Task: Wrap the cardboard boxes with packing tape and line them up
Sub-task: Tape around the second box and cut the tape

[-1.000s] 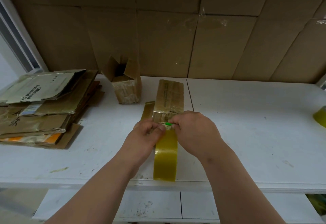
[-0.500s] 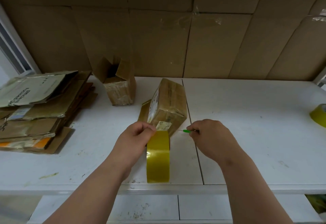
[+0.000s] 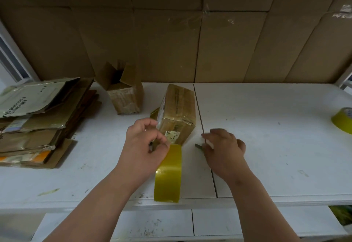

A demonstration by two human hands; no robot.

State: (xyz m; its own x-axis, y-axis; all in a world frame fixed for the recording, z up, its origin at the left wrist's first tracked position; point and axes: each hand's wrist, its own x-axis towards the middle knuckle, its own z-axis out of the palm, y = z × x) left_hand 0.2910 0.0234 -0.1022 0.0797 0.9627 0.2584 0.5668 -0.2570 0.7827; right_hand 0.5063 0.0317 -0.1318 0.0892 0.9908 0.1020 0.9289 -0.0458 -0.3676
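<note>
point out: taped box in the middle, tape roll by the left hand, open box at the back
taped box [image 3: 178,116]: head view, on its tape-covered top face.
tape roll [image 3: 168,175]: head view, on the yellow outer band facing the camera.
open box [image 3: 125,98]: head view, on its front wall below the raised flaps.

A person's left hand [image 3: 146,142] pinches the end of a yellow packing-tape strip [image 3: 168,173] beside a taped brown cardboard box [image 3: 178,114] on a white table [image 3: 266,127]; the right hand [image 3: 223,149] rests on a small blurred tool [image 3: 199,146].
</note>
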